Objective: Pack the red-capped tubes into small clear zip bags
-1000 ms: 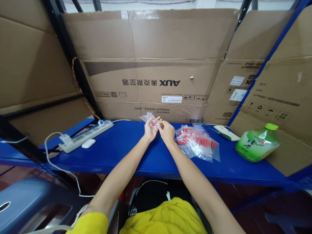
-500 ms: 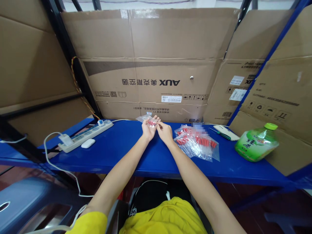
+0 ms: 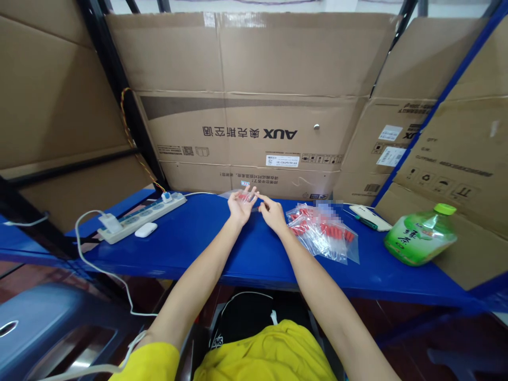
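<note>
My left hand (image 3: 240, 206) is raised over the blue shelf (image 3: 206, 243), fingers spread, with a small clear plastic bag of red parts (image 3: 243, 197) lying in its palm and fingers. My right hand (image 3: 270, 212) is beside it, index finger pointing towards the bag, its tip close to the bag's edge. Whether it pinches anything is too small to tell. To the right of my right hand lies a pile of clear bags with red parts (image 3: 322, 232) on the shelf.
A white power strip (image 3: 143, 217) with a plugged charger and a white earbud case (image 3: 145, 229) sit at left. A green tea bottle (image 3: 421, 235) lies at right, a white tool with a green screwdriver (image 3: 368, 217) behind the pile. Cardboard boxes (image 3: 254, 106) line the back.
Both hands have lifted slightly and moved away from me. My left hand's fingers have spread open under the small bag, and my right hand has drawn apart from it.
</note>
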Action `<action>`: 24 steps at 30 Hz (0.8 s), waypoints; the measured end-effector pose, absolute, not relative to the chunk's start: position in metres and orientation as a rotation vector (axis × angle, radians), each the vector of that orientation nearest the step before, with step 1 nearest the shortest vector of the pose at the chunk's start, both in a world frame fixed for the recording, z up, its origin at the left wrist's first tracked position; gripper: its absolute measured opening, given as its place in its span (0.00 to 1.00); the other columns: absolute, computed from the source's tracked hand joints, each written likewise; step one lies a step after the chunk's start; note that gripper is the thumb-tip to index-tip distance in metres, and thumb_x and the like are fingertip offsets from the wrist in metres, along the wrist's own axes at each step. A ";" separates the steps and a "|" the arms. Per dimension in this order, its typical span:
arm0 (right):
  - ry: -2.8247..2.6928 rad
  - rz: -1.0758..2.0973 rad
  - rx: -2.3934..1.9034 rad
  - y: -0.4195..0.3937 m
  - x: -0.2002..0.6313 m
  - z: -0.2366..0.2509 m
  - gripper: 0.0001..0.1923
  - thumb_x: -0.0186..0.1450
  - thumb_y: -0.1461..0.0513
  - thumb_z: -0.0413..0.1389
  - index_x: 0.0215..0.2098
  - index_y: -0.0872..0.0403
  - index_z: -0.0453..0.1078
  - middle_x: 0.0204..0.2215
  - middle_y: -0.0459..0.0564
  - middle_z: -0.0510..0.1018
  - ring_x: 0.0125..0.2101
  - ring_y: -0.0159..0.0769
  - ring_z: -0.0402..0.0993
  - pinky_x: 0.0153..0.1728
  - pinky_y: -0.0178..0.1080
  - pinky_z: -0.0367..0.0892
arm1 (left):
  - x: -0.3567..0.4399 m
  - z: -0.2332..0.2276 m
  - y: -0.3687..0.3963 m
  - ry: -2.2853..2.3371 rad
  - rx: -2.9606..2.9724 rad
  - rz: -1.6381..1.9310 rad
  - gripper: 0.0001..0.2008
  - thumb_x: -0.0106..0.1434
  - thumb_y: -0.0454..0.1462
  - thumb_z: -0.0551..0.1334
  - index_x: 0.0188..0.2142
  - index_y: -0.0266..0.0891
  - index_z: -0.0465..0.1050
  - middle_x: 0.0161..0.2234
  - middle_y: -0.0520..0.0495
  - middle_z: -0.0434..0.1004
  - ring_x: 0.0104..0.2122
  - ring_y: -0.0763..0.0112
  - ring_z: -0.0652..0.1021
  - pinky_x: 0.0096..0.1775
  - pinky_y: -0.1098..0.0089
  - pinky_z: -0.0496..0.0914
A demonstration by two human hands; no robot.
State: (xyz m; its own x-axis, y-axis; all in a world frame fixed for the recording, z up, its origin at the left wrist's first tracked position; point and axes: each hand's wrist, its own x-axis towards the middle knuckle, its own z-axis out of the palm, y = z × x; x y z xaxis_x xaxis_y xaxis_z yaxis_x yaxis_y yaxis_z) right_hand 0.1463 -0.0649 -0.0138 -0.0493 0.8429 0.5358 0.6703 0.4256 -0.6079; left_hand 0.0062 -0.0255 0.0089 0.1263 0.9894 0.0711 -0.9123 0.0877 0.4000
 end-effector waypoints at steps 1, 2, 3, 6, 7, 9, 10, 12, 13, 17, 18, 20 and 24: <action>-1.740 0.183 -1.370 -0.065 0.149 -0.014 0.22 0.73 0.61 0.47 0.59 0.45 0.74 0.32 0.44 0.82 0.33 0.36 0.77 0.41 0.35 0.68 | 0.004 0.009 -0.025 0.235 0.387 1.438 0.03 0.59 0.33 0.56 0.32 0.39 0.68 0.56 0.38 0.78 0.60 0.50 0.76 0.60 0.49 0.72; -1.709 0.125 -1.439 -0.064 0.151 -0.014 0.21 0.73 0.61 0.47 0.58 0.45 0.75 0.34 0.46 0.82 0.36 0.38 0.77 0.43 0.36 0.68 | 0.002 0.010 -0.024 0.235 0.381 1.443 0.03 0.58 0.33 0.56 0.31 0.39 0.67 0.57 0.38 0.77 0.60 0.51 0.76 0.60 0.50 0.72; -1.693 0.074 -1.506 -0.064 0.154 -0.016 0.20 0.72 0.62 0.47 0.58 0.46 0.75 0.38 0.48 0.83 0.39 0.40 0.77 0.45 0.38 0.67 | 0.000 0.011 -0.024 0.239 0.370 1.450 0.03 0.58 0.33 0.56 0.31 0.39 0.67 0.57 0.39 0.77 0.61 0.52 0.76 0.60 0.50 0.72; -1.761 -0.013 -1.673 -0.062 0.157 -0.023 0.24 0.71 0.63 0.50 0.64 0.49 0.69 0.52 0.55 0.80 0.52 0.47 0.71 0.51 0.43 0.65 | -0.004 0.013 -0.022 0.258 0.336 1.473 0.02 0.58 0.32 0.55 0.30 0.40 0.66 0.57 0.39 0.77 0.61 0.53 0.75 0.59 0.50 0.72; -1.803 -0.021 -1.729 -0.061 0.157 -0.026 0.25 0.71 0.63 0.51 0.66 0.51 0.67 0.55 0.58 0.78 0.54 0.49 0.68 0.53 0.45 0.64 | -0.004 0.013 -0.021 0.259 0.327 1.480 0.02 0.58 0.32 0.55 0.30 0.40 0.65 0.56 0.39 0.77 0.61 0.53 0.75 0.59 0.49 0.72; -1.879 -0.016 -1.829 -0.059 0.156 -0.031 0.24 0.72 0.63 0.51 0.66 0.52 0.66 0.57 0.62 0.76 0.57 0.53 0.65 0.54 0.49 0.62 | -0.006 0.014 -0.019 0.259 0.309 1.497 0.03 0.57 0.32 0.56 0.31 0.40 0.66 0.54 0.38 0.78 0.61 0.53 0.75 0.59 0.49 0.72; -1.908 -0.009 -1.859 -0.057 0.156 -0.033 0.23 0.72 0.63 0.51 0.65 0.52 0.67 0.57 0.62 0.76 0.57 0.53 0.64 0.54 0.50 0.62 | -0.006 0.014 -0.019 0.257 0.303 1.505 0.03 0.57 0.32 0.56 0.32 0.40 0.67 0.53 0.38 0.79 0.61 0.53 0.76 0.59 0.48 0.72; -1.934 0.004 -1.886 -0.055 0.156 -0.035 0.19 0.73 0.63 0.50 0.61 0.51 0.70 0.55 0.61 0.77 0.56 0.52 0.64 0.53 0.50 0.61 | -0.008 0.013 -0.017 0.250 0.294 1.522 0.06 0.56 0.32 0.57 0.34 0.39 0.68 0.51 0.37 0.79 0.60 0.53 0.76 0.58 0.48 0.72; -1.931 0.008 -1.888 -0.053 0.156 -0.035 0.18 0.73 0.63 0.51 0.59 0.51 0.70 0.54 0.60 0.77 0.56 0.51 0.64 0.53 0.49 0.61 | -0.009 0.013 -0.015 0.245 0.293 1.528 0.06 0.56 0.32 0.57 0.35 0.39 0.68 0.51 0.37 0.79 0.60 0.53 0.76 0.58 0.48 0.72; -1.910 0.020 -1.875 -0.049 0.158 -0.035 0.14 0.73 0.62 0.53 0.56 0.49 0.71 0.54 0.57 0.76 0.54 0.47 0.65 0.51 0.45 0.62 | -0.013 0.013 -0.011 0.245 0.272 1.543 0.10 0.56 0.32 0.56 0.39 0.40 0.68 0.49 0.37 0.79 0.58 0.54 0.78 0.58 0.50 0.73; -1.919 0.023 -1.869 -0.048 0.159 -0.035 0.14 0.73 0.62 0.53 0.55 0.49 0.71 0.54 0.57 0.76 0.54 0.47 0.66 0.50 0.45 0.62 | -0.015 0.013 -0.011 0.246 0.264 1.547 0.11 0.56 0.32 0.56 0.39 0.40 0.68 0.49 0.37 0.79 0.58 0.54 0.78 0.57 0.50 0.73; -1.940 0.032 -1.863 -0.048 0.160 -0.034 0.12 0.73 0.62 0.53 0.54 0.49 0.72 0.52 0.56 0.76 0.53 0.46 0.67 0.49 0.44 0.62 | -0.018 0.013 -0.009 0.246 0.251 1.560 0.11 0.56 0.32 0.56 0.40 0.40 0.68 0.49 0.37 0.79 0.57 0.55 0.78 0.57 0.51 0.74; -1.972 0.040 -1.834 -0.050 0.161 -0.033 0.09 0.73 0.61 0.55 0.50 0.47 0.74 0.49 0.53 0.78 0.51 0.46 0.69 0.48 0.43 0.62 | -0.024 0.014 -0.006 0.248 0.222 1.591 0.08 0.57 0.32 0.56 0.38 0.40 0.66 0.47 0.38 0.79 0.54 0.57 0.80 0.56 0.53 0.74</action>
